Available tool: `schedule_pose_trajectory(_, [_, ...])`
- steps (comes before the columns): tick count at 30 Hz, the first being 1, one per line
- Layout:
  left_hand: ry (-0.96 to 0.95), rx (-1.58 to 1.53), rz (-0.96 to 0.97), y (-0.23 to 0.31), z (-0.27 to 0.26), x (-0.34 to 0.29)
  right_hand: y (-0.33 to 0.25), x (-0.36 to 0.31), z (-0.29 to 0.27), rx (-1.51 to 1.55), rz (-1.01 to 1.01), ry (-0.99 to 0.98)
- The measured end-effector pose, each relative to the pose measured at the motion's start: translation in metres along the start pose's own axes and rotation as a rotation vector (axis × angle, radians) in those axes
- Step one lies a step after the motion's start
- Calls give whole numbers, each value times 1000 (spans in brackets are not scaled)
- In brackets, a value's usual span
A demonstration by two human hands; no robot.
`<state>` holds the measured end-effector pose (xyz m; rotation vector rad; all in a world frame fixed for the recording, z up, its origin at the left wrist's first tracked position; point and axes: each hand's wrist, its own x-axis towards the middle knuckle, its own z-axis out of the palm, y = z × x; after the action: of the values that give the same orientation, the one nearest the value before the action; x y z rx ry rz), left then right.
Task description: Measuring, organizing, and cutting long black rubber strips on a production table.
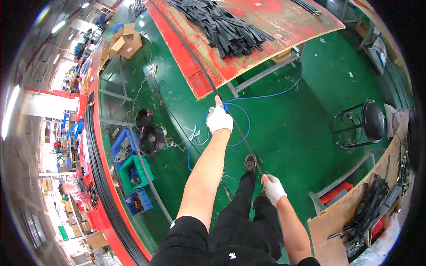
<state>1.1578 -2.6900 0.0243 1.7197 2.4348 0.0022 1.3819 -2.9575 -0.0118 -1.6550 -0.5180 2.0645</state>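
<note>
My left hand [219,119], in a white glove with bare fingertips, is closed near the front corner of the red table. It grips a long black tube [191,52] that lies along the table's left edge, together with a small blue tool [225,107] mostly hidden by the glove. A blue hose [271,94] runs to this spot and loops below it. Lower and to the right, my right hand [274,189], also gloved, pinches a thin dark cable [242,134], which stretches up to the left hand.
Black flat strips [222,29] are heaped on the red table [284,33]. At left, a long red bench [116,195] carries black tubing, with blue and green crates [141,170] beside it. A black stool [370,122] and a cluttered board [326,230] are at right. Cables cross the green floor.
</note>
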Motion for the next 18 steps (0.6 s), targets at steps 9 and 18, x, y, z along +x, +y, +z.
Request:
schedule_pose_trajectory(9, [2,28,110,-3,-11,-10,105,-35,-33,-182,-194,148])
schedule_pose_trajectory(18, [-63,11,59,-3,2,-32,117,-45,-37,-163,-61,118])
